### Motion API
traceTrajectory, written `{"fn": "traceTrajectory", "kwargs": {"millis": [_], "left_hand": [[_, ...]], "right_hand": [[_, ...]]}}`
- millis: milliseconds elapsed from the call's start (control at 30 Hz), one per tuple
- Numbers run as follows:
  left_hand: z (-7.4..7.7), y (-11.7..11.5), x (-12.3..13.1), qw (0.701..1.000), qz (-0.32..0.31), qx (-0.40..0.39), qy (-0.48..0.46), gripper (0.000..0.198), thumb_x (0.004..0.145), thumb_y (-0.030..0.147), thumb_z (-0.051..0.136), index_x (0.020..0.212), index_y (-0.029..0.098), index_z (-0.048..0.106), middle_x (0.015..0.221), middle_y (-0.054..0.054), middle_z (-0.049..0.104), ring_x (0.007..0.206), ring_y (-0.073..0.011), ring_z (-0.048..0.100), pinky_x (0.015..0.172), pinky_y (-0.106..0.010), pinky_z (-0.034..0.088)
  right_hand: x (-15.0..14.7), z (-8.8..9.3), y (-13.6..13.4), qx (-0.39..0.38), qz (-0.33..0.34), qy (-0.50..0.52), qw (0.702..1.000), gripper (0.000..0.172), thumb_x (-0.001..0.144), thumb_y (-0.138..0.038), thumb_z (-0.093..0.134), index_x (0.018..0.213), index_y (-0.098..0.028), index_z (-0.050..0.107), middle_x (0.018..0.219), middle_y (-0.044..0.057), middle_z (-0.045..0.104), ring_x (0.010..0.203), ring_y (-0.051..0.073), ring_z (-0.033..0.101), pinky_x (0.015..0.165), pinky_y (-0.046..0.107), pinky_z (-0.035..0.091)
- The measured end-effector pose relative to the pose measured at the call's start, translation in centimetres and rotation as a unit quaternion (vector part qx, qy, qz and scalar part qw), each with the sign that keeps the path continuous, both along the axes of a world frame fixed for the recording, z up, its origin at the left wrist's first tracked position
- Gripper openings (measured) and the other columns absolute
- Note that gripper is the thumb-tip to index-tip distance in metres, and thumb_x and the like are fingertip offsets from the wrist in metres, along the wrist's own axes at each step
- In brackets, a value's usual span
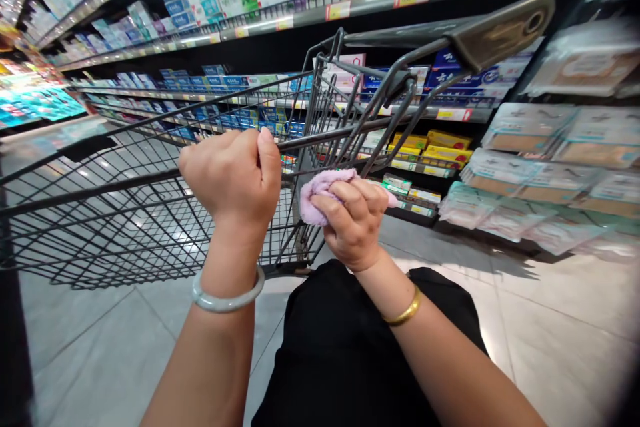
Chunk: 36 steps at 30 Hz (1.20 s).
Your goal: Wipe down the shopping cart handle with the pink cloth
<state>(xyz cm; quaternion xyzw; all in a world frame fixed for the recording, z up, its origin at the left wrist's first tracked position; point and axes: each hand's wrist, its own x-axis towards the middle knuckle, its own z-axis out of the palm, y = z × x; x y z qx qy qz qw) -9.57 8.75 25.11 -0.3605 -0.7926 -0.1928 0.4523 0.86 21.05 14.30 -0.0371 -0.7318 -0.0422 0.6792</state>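
A dark wire shopping cart (125, 213) stands in front of me, tilted in the view, its handle bar (450, 33) running up to the right. My left hand (233, 173) is closed in a fist round the cart's upper rim wire. My right hand (353, 220) is closed on a crumpled lilac cloth (320, 190), pressed against the wires at the cart's rear corner. A pale bangle sits on my left wrist and a gold one on my right.
Store shelves (280, 20) full of boxed goods line the aisle ahead and to the left. Packets hang on a rack (550, 167) at the right. Pale floor tiles (550, 333) lie below. My black clothing fills the bottom centre.
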Motion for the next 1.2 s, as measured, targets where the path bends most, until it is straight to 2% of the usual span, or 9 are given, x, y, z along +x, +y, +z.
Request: {"fn": "traceTrajectory", "kwargs": {"millis": [200, 400, 467, 667, 867, 933, 1033, 1133, 1200], "left_hand": [[-0.3, 0.4, -0.6, 1.000, -0.006, 0.031, 0.003, 0.046, 0.104, 0.041, 0.036, 0.068, 0.022, 0.059, 0.070, -0.008, 0.062, 0.071, -0.0247, 0.056, 0.071, -0.041, 0.027], [-0.3, 0.6, -1.1, 0.999, -0.007, 0.035, 0.015, 0.045, 0.103, 0.040, 0.038, 0.065, 0.022, 0.054, 0.066, -0.006, 0.058, 0.067, -0.0221, 0.052, 0.069, -0.039, 0.024], [-0.2, 0.5, -1.4, 0.999, -0.013, 0.039, 0.006, 0.044, 0.103, 0.039, 0.039, 0.064, 0.022, 0.053, 0.065, -0.006, 0.057, 0.066, -0.0217, 0.051, 0.069, -0.039, 0.024], [-0.1, 0.5, -1.7, 0.999, -0.014, 0.031, -0.003, 0.045, 0.103, 0.041, 0.037, 0.063, 0.023, 0.049, 0.066, -0.006, 0.057, 0.066, -0.0215, 0.051, 0.068, -0.039, 0.024], [-0.1, 0.6, -2.0, 0.999, -0.028, 0.042, -0.012, 0.044, 0.102, 0.039, 0.040, 0.062, 0.023, 0.047, 0.066, -0.006, 0.057, 0.070, -0.0224, 0.054, 0.070, -0.040, 0.026], [-0.1, 0.5, -2.0, 0.998, -0.037, 0.051, -0.027, 0.042, 0.102, 0.038, 0.041, 0.062, 0.023, 0.048, 0.066, -0.006, 0.056, 0.072, -0.0230, 0.054, 0.072, -0.039, 0.027], [0.0, 0.5, -2.0, 0.996, -0.045, 0.057, -0.054, 0.041, 0.100, 0.039, 0.042, 0.063, 0.023, 0.048, 0.067, -0.006, 0.055, 0.074, -0.0235, 0.055, 0.073, -0.040, 0.026], [0.1, 0.6, -1.9, 0.995, -0.045, 0.057, -0.067, 0.041, 0.100, 0.039, 0.042, 0.062, 0.023, 0.046, 0.067, -0.006, 0.055, 0.074, -0.0237, 0.055, 0.073, -0.040, 0.026], [0.1, 0.6, -1.9, 0.996, -0.040, 0.055, -0.058, 0.042, 0.100, 0.039, 0.041, 0.062, 0.023, 0.045, 0.067, -0.006, 0.054, 0.073, -0.0235, 0.054, 0.072, -0.040, 0.025]], "right_hand": [[0.8, 1.6, 0.8, -0.068, -0.006, 0.040, 0.997, 0.023, 0.092, -0.016, 0.058, 0.098, -0.030, 0.074, 0.104, 0.003, 0.069, 0.110, 0.020, 0.059, 0.099, 0.036, 0.045], [-0.8, -1.3, -1.6, 0.002, 0.021, -0.041, 0.999, 0.018, 0.095, -0.018, 0.059, 0.102, -0.027, 0.073, 0.106, 0.000, 0.074, 0.111, 0.020, 0.058, 0.100, 0.039, 0.038], [-0.9, -1.6, -1.8, 0.012, 0.032, -0.060, 0.998, 0.018, 0.097, -0.020, 0.058, 0.102, -0.028, 0.073, 0.108, -0.002, 0.075, 0.112, 0.019, 0.058, 0.100, 0.039, 0.037], [-0.2, 0.1, -0.2, -0.052, 0.029, 0.000, 0.998, 0.025, 0.093, -0.012, 0.056, 0.106, -0.025, 0.073, 0.108, 0.005, 0.072, 0.119, 0.023, 0.056, 0.102, 0.041, 0.040], [-1.6, -3.3, -1.8, -0.006, 0.029, -0.063, 0.998, 0.019, 0.096, -0.017, 0.057, 0.103, -0.026, 0.072, 0.107, 0.000, 0.075, 0.112, 0.021, 0.058, 0.103, 0.042, 0.033], [-1.7, -3.8, -2.2, 0.007, 0.028, -0.091, 0.995, 0.016, 0.099, -0.020, 0.057, 0.102, -0.027, 0.072, 0.109, -0.002, 0.077, 0.111, 0.020, 0.059, 0.102, 0.041, 0.033], [-1.2, -2.6, -1.7, 0.005, 0.035, -0.106, 0.994, 0.019, 0.100, -0.020, 0.056, 0.104, -0.028, 0.072, 0.110, -0.004, 0.077, 0.112, 0.019, 0.059, 0.100, 0.039, 0.035], [-0.6, -1.1, -0.9, -0.032, 0.030, -0.060, 0.997, 0.023, 0.097, -0.016, 0.054, 0.106, -0.027, 0.072, 0.108, 0.001, 0.076, 0.116, 0.020, 0.058, 0.100, 0.039, 0.037], [-0.7, -1.1, -0.9, -0.044, 0.024, -0.047, 0.998, 0.023, 0.095, -0.015, 0.055, 0.105, -0.026, 0.072, 0.106, 0.003, 0.075, 0.116, 0.021, 0.057, 0.100, 0.040, 0.036]]}}
